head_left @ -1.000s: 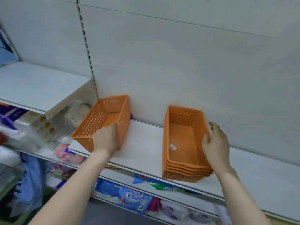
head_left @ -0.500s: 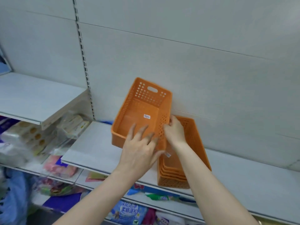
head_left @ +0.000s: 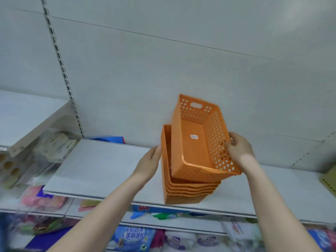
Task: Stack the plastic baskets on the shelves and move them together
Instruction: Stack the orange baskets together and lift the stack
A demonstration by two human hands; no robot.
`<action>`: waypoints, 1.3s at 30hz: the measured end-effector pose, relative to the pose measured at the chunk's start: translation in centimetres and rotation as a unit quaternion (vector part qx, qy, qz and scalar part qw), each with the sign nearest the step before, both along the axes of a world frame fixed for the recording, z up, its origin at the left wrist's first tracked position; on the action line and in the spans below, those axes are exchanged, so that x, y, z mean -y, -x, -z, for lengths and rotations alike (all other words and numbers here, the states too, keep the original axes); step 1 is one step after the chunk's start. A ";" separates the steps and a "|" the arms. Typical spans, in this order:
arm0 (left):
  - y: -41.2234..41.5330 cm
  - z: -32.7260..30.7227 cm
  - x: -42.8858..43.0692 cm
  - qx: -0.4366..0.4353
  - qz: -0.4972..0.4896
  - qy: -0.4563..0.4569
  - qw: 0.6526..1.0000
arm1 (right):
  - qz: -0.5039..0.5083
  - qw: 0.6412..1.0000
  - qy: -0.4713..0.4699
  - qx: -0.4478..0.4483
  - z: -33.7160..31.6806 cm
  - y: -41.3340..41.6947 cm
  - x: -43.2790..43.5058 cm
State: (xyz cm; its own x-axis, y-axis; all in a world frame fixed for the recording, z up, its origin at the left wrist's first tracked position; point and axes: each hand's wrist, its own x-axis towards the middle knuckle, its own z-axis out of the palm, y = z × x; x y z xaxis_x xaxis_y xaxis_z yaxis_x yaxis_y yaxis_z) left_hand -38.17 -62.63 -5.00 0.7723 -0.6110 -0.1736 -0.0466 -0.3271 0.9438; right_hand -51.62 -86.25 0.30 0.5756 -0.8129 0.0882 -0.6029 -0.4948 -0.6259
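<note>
A single orange perforated plastic basket [head_left: 198, 140] hangs tilted above a stack of several nested orange baskets [head_left: 189, 192] standing on the white shelf [head_left: 101, 170]. My right hand [head_left: 238, 147] grips the lifted basket's right wall, thumb inside it. My left hand [head_left: 151, 161] rests flat, fingers extended, against the left side of the stack near its rim. The lifted basket's near end sits low over the stack's opening, its far end raised toward the back wall.
The white back panel rises just behind the baskets. A higher shelf [head_left: 27, 113] juts out at left, with clear packaged goods [head_left: 54, 146] under it. Packaged goods [head_left: 132, 237] fill the lower shelves. A greenish box corner [head_left: 329, 179] shows at far right.
The single basket moved right, from the left hand's side to over the stack, and is now held by the right hand. The left hand let go of it and went to the stack's left side.
</note>
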 end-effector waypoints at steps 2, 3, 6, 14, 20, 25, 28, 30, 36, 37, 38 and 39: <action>0.8 0.0 0.9 -0.122 0.042 0.024 0.991 | -0.039 0.998 0.014 -0.040 1.6 -0.3 -0.5; 1.0 0.0 1.2 -0.153 0.060 0.027 0.986 | -0.055 0.997 0.011 -0.054 2.2 -0.6 -0.7; 1.0 0.4 2.5 -0.142 0.078 0.034 0.986 | -0.081 0.988 -0.012 -0.129 3.9 -1.7 -1.3; -0.1 2.4 4.3 -0.105 0.077 -0.001 0.991 | -0.082 0.982 -0.140 -0.102 6.2 -1.3 -0.9; -0.2 4.2 3.9 -0.027 0.020 0.039 0.999 | -0.119 0.977 -0.008 -0.176 5.3 -0.3 2.9; -2.8 5.4 4.3 0.053 -0.038 0.034 0.997 | 0.088 0.996 -0.008 -0.010 5.9 2.9 1.2; -4.0 5.4 4.5 0.060 -0.039 0.041 0.997 | 0.189 0.955 -0.193 0.122 8.0 5.6 -2.6; -5.0 5.6 4.6 -0.009 -0.022 0.077 0.997 | 0.210 0.918 -0.279 0.188 10.1 6.7 -7.0; -3.6 4.8 5.0 -0.021 0.004 0.100 0.995 | 0.163 0.878 -0.359 0.272 12.0 6.8 -10.6; -2.7 4.6 4.8 -0.007 0.011 0.102 0.995 | 0.171 0.875 -0.354 0.282 11.6 7.4 -9.7; -1.6 4.4 4.7 0.007 0.018 0.104 0.994 | 0.180 0.871 -0.354 0.289 11.3 8.1 -8.7; -0.5 4.3 4.6 0.023 0.023 0.106 0.994 | 0.189 0.868 -0.354 0.294 11.0 9.0 -7.6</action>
